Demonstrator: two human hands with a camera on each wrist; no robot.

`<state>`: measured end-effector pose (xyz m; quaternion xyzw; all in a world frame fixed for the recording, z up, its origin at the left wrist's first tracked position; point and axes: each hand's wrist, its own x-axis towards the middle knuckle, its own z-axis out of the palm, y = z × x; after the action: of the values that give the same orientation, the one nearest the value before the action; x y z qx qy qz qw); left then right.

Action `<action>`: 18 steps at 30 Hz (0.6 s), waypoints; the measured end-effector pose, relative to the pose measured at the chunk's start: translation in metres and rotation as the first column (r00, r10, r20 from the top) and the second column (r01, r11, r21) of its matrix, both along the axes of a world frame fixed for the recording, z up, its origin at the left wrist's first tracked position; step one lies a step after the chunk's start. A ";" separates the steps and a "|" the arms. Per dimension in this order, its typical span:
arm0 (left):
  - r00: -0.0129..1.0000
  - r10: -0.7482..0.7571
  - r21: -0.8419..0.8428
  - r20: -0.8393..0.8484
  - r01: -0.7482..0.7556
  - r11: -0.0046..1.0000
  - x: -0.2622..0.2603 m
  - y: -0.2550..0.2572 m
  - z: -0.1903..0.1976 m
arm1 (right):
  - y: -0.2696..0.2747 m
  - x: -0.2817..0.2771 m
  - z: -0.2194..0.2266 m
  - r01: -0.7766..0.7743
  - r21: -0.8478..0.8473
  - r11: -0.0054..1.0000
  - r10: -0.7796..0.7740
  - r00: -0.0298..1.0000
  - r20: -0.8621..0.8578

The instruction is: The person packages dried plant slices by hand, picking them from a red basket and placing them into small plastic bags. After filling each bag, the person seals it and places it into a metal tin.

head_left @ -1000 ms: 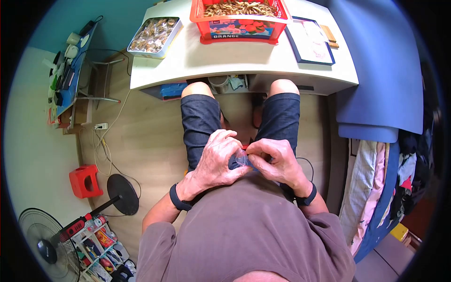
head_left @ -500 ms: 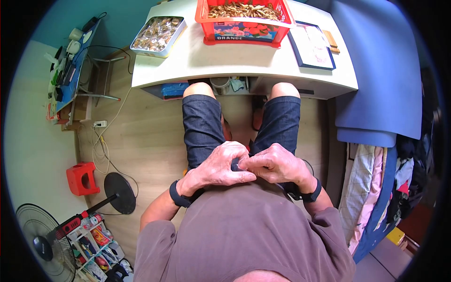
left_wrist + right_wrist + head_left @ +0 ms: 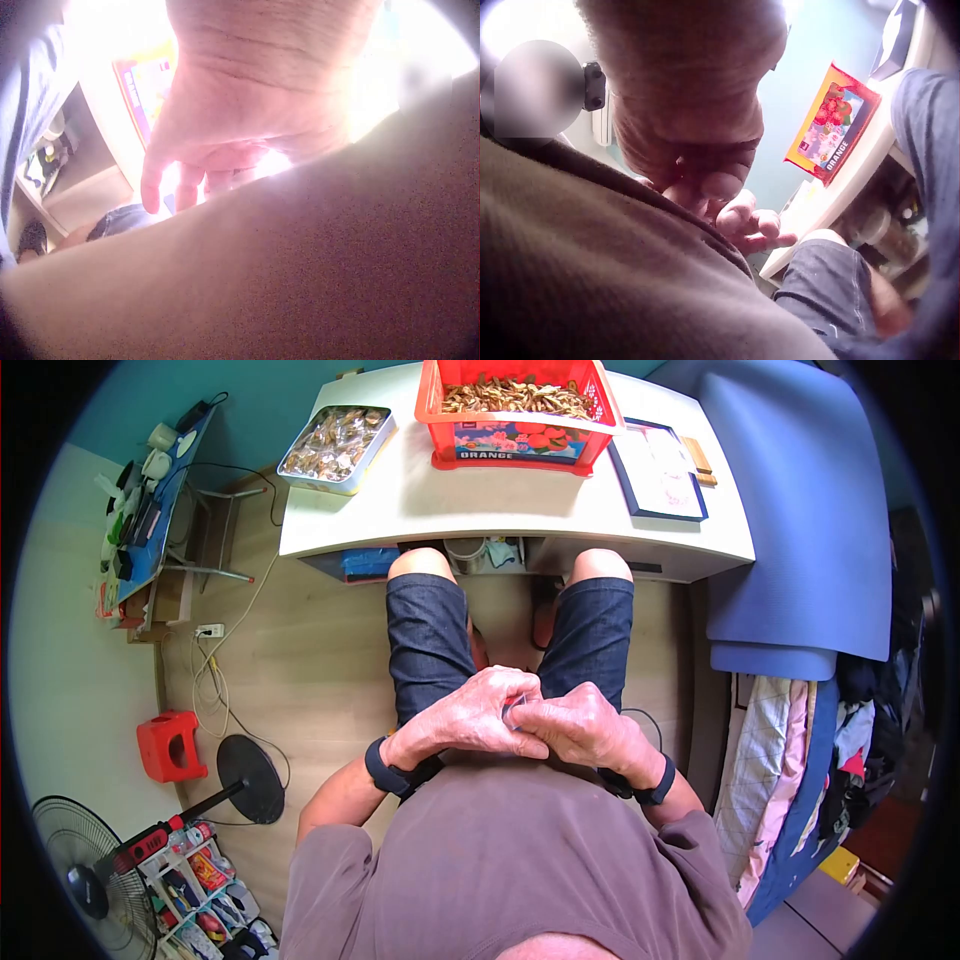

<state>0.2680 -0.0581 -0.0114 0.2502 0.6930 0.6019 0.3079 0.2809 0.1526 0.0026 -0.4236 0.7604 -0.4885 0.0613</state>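
Observation:
In the head view a small clear plastic piece (image 3: 514,705) shows between the two hands, over the lap. The left hand (image 3: 480,712) holds it with thumb and fingers curved round it. The right hand (image 3: 585,727) has its fingertips pinched at the same piece, touching the left fingers. In the left wrist view the left hand (image 3: 240,112) shows its palm and downward fingers, with the held piece not visible. The right hand (image 3: 697,142) in the right wrist view has curled fingers, and what they pinch is hidden.
On the white table (image 3: 420,500) stand a red basket (image 3: 520,445) of small brown pieces, a tin (image 3: 338,445) of wrapped pieces and a dark-framed box (image 3: 660,470). A fan (image 3: 90,890) and red stool (image 3: 172,746) are at the left.
Both hands have drawn closer together, and the clear piece, plainly seen a second ago, is now mostly covered by fingers. The head view has shifted slightly.

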 end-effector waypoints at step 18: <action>0.981 -0.171 -0.133 0.094 0.183 0.974 -0.001 0.004 0.002 | 0.009 -0.005 0.018 -0.164 0.299 0.940 0.091 0.966 0.242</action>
<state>0.2671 -0.0545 -0.0092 0.2637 0.6956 0.5313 0.4054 0.2762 0.1614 0.0204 -0.3991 0.7878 -0.3997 0.2456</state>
